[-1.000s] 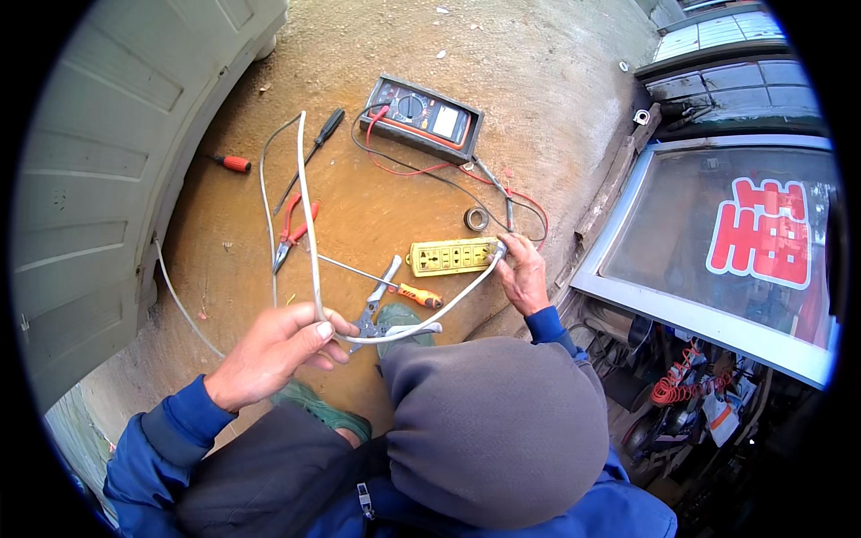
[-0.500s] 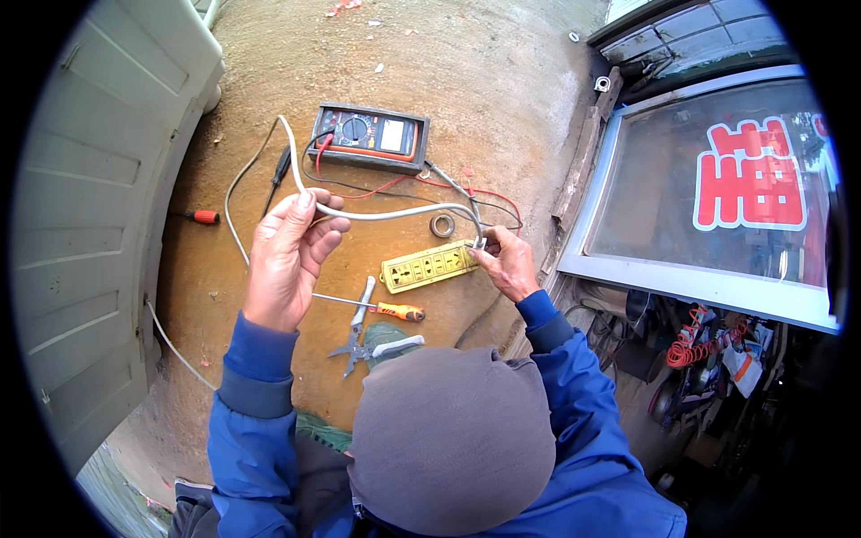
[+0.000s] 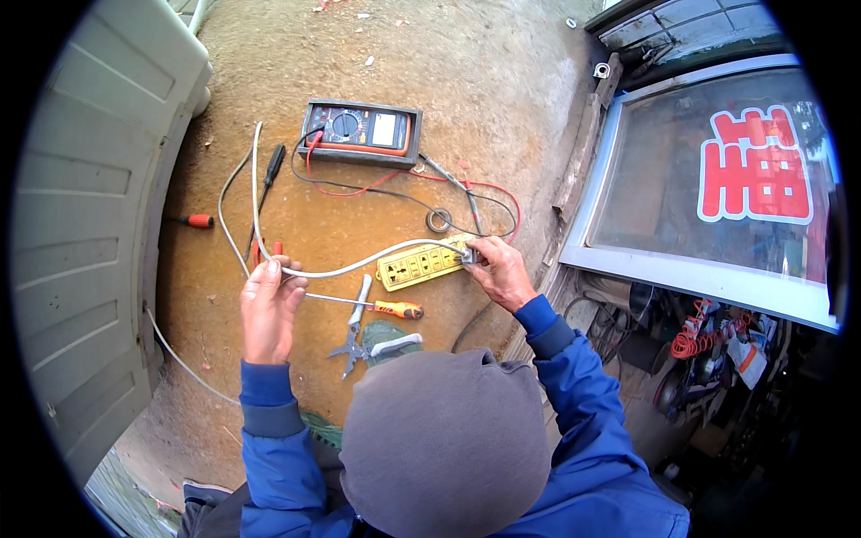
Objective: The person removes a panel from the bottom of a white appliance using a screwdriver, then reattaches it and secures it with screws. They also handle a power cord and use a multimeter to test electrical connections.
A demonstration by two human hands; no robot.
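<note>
My left hand (image 3: 272,309) is closed, pinching a pale grey cable (image 3: 359,271) between thumb and fingers. From there the cable arcs rightward to my right hand (image 3: 500,273), whose fingers grip a grey plug (image 3: 469,256) at its end. That plug is over the right end of a yellow power strip (image 3: 414,270) lying on the ground; whether it is seated in a socket I cannot tell. Just below the strip lie an orange-handled screwdriver (image 3: 400,309) and grey-handled pliers (image 3: 352,344) with open jaws. A small grey ring (image 3: 439,221) is above the strip.
A multimeter (image 3: 344,125) in a dark case lies farther off, with red and black leads. A black-handled screwdriver (image 3: 275,161) and a red-handled tool (image 3: 199,221) are at left. A white panelled door (image 3: 99,233) stands left, a glass-fronted frame (image 3: 664,170) right, with cluttered tools beneath.
My left hand has come down toward me with the cable, which now hangs lower. My right hand has shifted slightly left and nearer, bringing the plug over the strip's end.
</note>
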